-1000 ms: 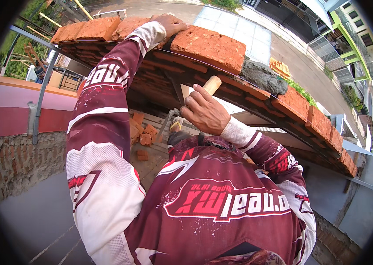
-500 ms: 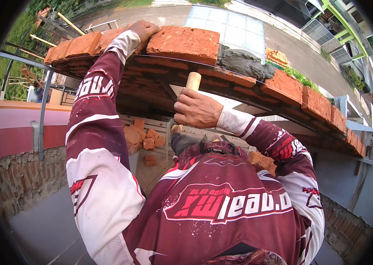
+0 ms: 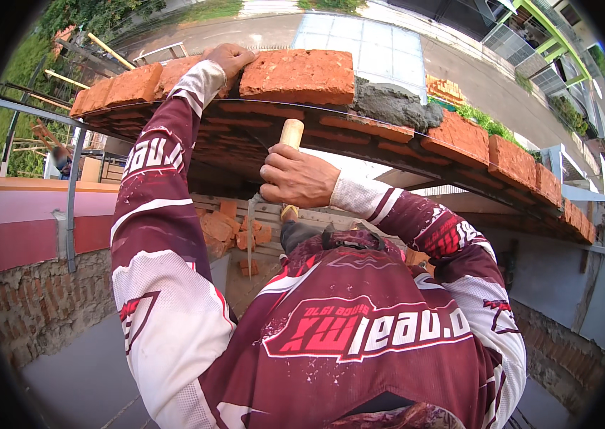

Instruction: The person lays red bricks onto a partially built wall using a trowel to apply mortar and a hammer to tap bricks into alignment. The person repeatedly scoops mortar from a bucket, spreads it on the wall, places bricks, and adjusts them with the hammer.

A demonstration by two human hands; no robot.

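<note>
My left hand (image 3: pixel 229 58) rests on top of the brick wall, its bent fingers gripping the left end of a large orange-red brick (image 3: pixel 296 77). Just right of that brick, a lump of wet grey mortar (image 3: pixel 395 102) lies on the course below. Closer to my body, my right hand (image 3: pixel 296 176) is closed around a trowel by its pale wooden handle (image 3: pixel 291 134). The handle's end points up and away from me. Below the fist hangs a thin grey blade (image 3: pixel 251 227), seen nearly edge-on.
A taut string line (image 3: pixel 266 104) runs along the wall's near face. More laid bricks (image 3: pixel 513 161) continue to the right. Loose bricks (image 3: pixel 220 227) lie on the boards below. Beyond the wall is a street (image 3: pixel 460 79); a person (image 3: pixel 59 159) is at the far left.
My right hand has shifted left with the trowel, and more of the blade now shows. My left hand stays at the brick's end. The view has shifted slightly.
</note>
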